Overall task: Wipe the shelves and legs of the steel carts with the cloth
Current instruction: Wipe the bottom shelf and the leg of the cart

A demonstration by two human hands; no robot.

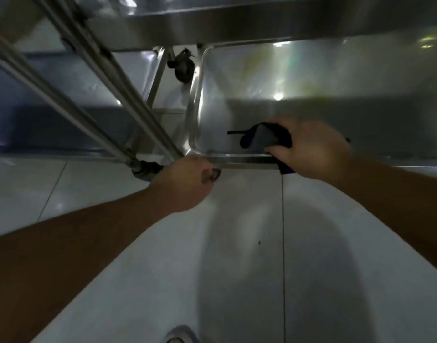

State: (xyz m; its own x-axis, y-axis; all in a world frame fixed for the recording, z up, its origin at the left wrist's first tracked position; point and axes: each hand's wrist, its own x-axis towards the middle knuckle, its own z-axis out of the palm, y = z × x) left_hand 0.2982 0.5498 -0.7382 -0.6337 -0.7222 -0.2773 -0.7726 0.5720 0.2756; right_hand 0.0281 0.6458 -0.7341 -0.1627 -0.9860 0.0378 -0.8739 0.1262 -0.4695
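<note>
Nearest: tip of a shoe (pixel 181 334) at the bottom edge, mostly cut off, on the pale tiled floor (pixel 237 268). Both forearms reach forward over it.

Left hand (pixel 187 180) sits at the near-left corner of the lower shelf (pixel 336 90), fingers curled in around the corner or the base of the cart leg (pixel 148 112); which one it grips is blurred, and the fingertips are hidden behind the hand. A small dark ring-like thing by the fingers can't be identified.

Right hand (pixel 311 147) grips the dark cloth (pixel 264 138), bunched, on the shelf's front rim. Part of the cloth lies inside the tray, a bit hangs over the outside edge, and the palm covers the rest.

Caster (pixel 144 170) next to the left hand, half hidden by it. Second caster (pixel 184 66) farther back at the shelf's far-left corner.

Upper shelf (pixel 212 23) overhangs at the top, cut off by the frame. More steel legs on the left; frame is motion-blurred there.
</note>
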